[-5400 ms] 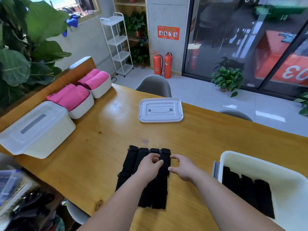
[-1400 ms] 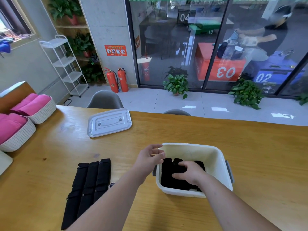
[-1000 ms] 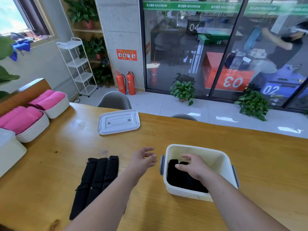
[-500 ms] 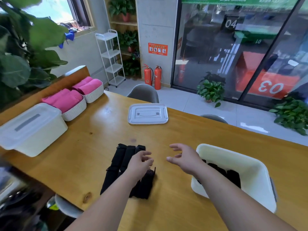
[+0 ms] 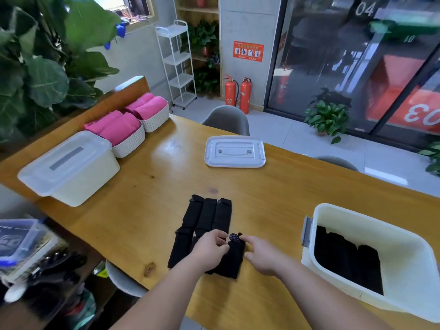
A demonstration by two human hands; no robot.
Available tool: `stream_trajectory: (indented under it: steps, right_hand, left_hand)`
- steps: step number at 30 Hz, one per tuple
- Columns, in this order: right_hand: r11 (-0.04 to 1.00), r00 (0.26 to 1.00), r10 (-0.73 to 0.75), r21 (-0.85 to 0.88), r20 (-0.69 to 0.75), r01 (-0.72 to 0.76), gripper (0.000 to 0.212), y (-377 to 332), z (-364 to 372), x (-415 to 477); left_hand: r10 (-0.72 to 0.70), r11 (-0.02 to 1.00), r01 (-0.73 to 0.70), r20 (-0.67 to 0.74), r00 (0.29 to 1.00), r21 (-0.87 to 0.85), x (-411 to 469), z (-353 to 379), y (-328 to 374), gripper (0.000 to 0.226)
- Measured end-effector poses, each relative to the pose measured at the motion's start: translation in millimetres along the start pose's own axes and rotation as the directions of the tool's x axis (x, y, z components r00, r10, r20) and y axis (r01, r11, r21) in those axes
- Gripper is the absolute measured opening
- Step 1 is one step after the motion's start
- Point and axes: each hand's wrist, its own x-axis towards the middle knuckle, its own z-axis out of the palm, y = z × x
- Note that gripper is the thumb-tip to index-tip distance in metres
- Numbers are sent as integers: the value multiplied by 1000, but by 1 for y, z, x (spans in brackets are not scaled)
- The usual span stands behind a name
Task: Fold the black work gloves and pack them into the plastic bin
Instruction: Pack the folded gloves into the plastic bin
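Observation:
A row of black work gloves (image 5: 206, 219) lies flat on the wooden table (image 5: 147, 198) in front of me. The rightmost glove (image 5: 232, 260) lies at the near end of the row, its dotted tip raised. My left hand (image 5: 208, 251) pinches this glove at its upper left edge. My right hand (image 5: 259, 254) pinches the raised tip from the right. The cream plastic bin (image 5: 404, 248) stands open at the right, with folded black gloves (image 5: 345, 256) packed along its bottom.
The bin's grey lid (image 5: 235, 151) lies at the table's far middle. A closed lidded bin (image 5: 67, 166) and two white baskets of pink cloths (image 5: 128, 129) stand at the left. Chairs stand beyond the far edge; a cluttered shelf sits at the near left.
Both hands left the bin and came to the row of gloves. They now pinch the rightmost glove, whose tip has lifted. My view swung left.

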Motion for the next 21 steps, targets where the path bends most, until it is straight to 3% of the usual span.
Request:
stream_trajectory:
  steps: [7,15,18,21]
  right_hand:
    - [983,992,-101,-143,75,111,67,3,25,8]
    - [993,987,32,118,-156,-13,54,16,34,5]
    - [980,980,144,158,-135,-122,59,26,38,5]
    - [974,983,156,179,-92,-138,62,29,43,7]
  left_hand:
    - [0,999,-2,32,999,54,7,5,-3,44]
    - [27,985,-51,149,989,163,18,14,5,63]
    - [28,979,-63,179,984,196,22,26,8,68]
    - [4,978,-40,175,985,207,23,36,7,69]
